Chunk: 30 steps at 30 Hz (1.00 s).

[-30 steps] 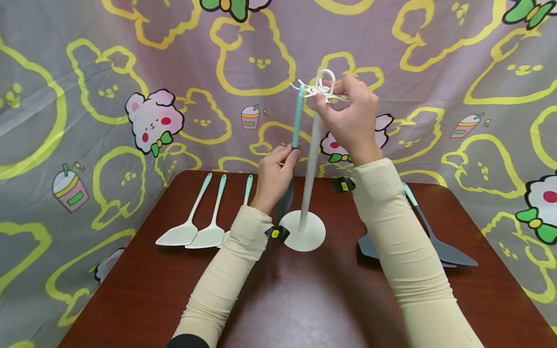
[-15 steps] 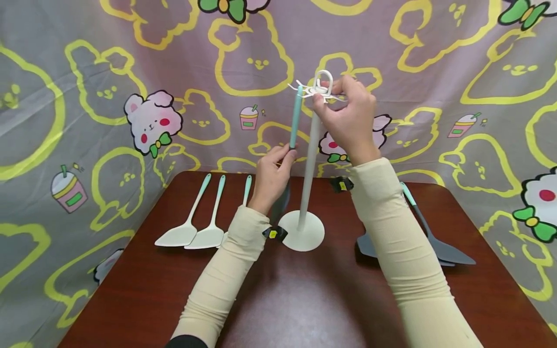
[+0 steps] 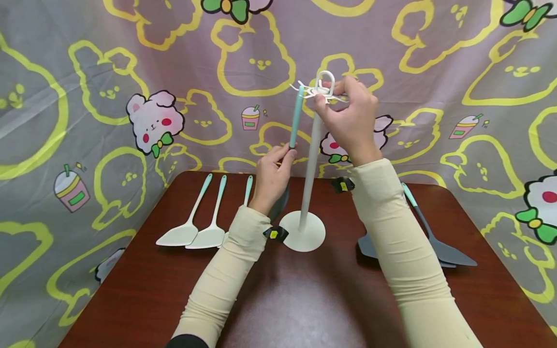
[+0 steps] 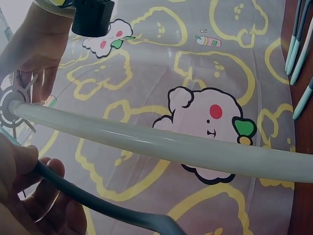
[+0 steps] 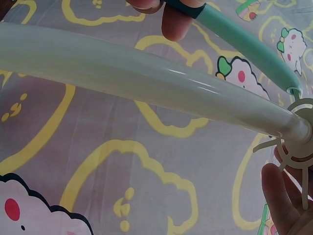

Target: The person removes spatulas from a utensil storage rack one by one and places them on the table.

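Observation:
A white utensil stand rises from a round base on the table, its top a ring of thin hooks under a loop. My right hand pinches this hooked top beside the loop. My left hand pinches a grey kitchen utensil at its dark neck, just below the mint handle. The handle points upward, and its tip meets one hook, as the right wrist view shows. Most of the utensil's grey head is hidden behind my left hand, so its kind cannot be told.
White turners with mint handles lie at the table's left, one partly behind my left arm. Grey turners lie at the right, partly covered by my right arm. A patterned curtain hangs behind and beside the brown table.
My left hand has shifted very slightly left, tilting the utensil a little while the handle tip stays at the hook. My right hand holds its place on the stand's top.

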Available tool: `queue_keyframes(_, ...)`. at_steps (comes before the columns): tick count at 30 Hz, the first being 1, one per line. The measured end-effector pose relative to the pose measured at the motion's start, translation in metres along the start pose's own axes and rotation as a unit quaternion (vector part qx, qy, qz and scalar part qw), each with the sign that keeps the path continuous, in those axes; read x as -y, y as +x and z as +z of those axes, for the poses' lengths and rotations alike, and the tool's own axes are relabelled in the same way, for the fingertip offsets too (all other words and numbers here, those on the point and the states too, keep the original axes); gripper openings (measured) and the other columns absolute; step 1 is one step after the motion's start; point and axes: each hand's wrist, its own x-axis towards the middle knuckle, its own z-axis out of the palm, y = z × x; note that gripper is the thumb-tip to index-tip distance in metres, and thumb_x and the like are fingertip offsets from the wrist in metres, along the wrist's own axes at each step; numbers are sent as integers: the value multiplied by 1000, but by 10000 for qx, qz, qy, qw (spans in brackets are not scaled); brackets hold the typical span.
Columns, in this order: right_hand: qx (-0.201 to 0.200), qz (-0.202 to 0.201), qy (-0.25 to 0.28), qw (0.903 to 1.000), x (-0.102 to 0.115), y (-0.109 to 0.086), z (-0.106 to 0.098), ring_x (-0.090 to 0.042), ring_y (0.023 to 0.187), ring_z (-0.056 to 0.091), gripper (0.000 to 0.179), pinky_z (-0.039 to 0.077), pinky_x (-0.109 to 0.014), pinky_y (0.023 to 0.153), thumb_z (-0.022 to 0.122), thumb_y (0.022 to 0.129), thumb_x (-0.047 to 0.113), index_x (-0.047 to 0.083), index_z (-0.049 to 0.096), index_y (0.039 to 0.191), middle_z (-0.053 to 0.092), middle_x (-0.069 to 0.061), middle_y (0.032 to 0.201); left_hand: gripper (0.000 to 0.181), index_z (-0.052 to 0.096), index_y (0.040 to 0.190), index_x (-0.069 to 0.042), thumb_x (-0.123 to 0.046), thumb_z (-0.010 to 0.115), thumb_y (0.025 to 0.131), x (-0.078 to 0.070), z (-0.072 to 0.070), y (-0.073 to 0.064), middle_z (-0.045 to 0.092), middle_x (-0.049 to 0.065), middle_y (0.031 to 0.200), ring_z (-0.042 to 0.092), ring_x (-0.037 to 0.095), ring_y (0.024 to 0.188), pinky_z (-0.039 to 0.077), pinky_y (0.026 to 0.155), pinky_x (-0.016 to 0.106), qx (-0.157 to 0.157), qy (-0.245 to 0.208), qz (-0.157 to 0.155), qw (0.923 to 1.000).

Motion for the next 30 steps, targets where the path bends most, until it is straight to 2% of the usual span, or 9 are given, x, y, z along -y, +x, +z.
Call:
queue_keyframes(4, 12, 80, -1, 10000, 0, 0, 0, -34, 84, 61, 38, 39, -29, 72, 65, 82, 32, -5, 60, 85, 77, -10, 102, 27, 72, 120, -6, -18, 59, 100, 0, 0, -1, 70, 14, 98, 68, 26, 88, 52, 71, 20, 18, 23, -5, 10000)
queue_keyframes(11, -4, -26, 44, 10000, 1, -1, -2, -35, 83, 60, 39, 39, -32, 71, 65, 82, 34, -5, 60, 85, 77, -12, 102, 26, 72, 119, -6, -18, 59, 100, 0, 1, -1, 69, 14, 96, 68, 27, 88, 51, 70, 20, 2, 87, 3, 10000)
queue_keyframes(17, -11, -58, 40, 10000, 1, -2, -2, -35, 83, 59, 40, 38, -32, 71, 65, 81, 35, -5, 61, 86, 77, -12, 102, 26, 73, 117, -7, -20, 60, 99, -2, 0, 0, 70, 12, 96, 67, 22, 85, 50, 68, 20, -29, 236, -30, 9997)
queue_keyframes(25, -30, -101, 41, 9999, 0, -1, -2, -37, 82, 59, 40, 37, -31, 70, 64, 82, 35, -5, 60, 85, 77, -13, 103, 26, 73, 118, -8, -20, 59, 100, -2, -2, 0, 70, 11, 97, 67, 22, 85, 49, 68, 20, 8, 229, -43, 9997)
queue_keyframes(30, -12, -51, 82, 10000, 0, -1, -2, -36, 82, 58, 40, 41, -34, 71, 65, 82, 35, -5, 60, 85, 76, -13, 102, 26, 73, 117, -8, -22, 59, 100, -1, -1, -1, 69, 11, 95, 64, 19, 82, 48, 67, 20, -3, 257, -53, 9997)
